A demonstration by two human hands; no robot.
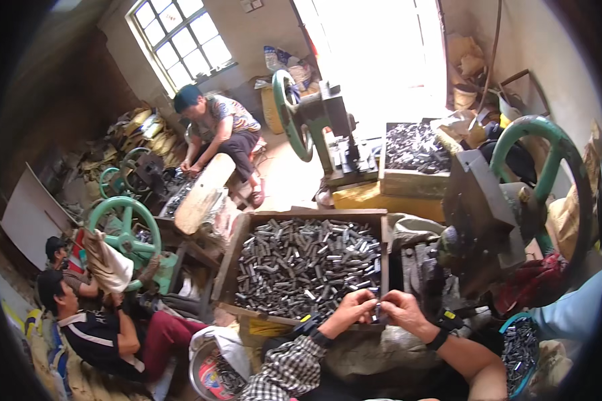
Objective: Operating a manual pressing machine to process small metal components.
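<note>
Over the near right corner of a wooden box [386, 257], my left hand [354, 312] and my right hand [407, 314] almost meet. Their fingertips pinch a small metal piece [377, 311], mostly covered by the fingers. The box holds a heap of short, dark grey metal pieces [308, 264]. To the right of my hands stands a heavy machine press [478, 220] with a large green handwheel [505, 144]. Both wrists wear dark bands.
A turquoise basin [508, 327] of metal pieces sits at my right, a metal bowl [197, 374] at my left. Beyond are a second green-wheeled press [328, 127] and another filled box [415, 180]. One person [224, 123] works near the window; two others [93, 334] sit left beside a green wheel [124, 234].
</note>
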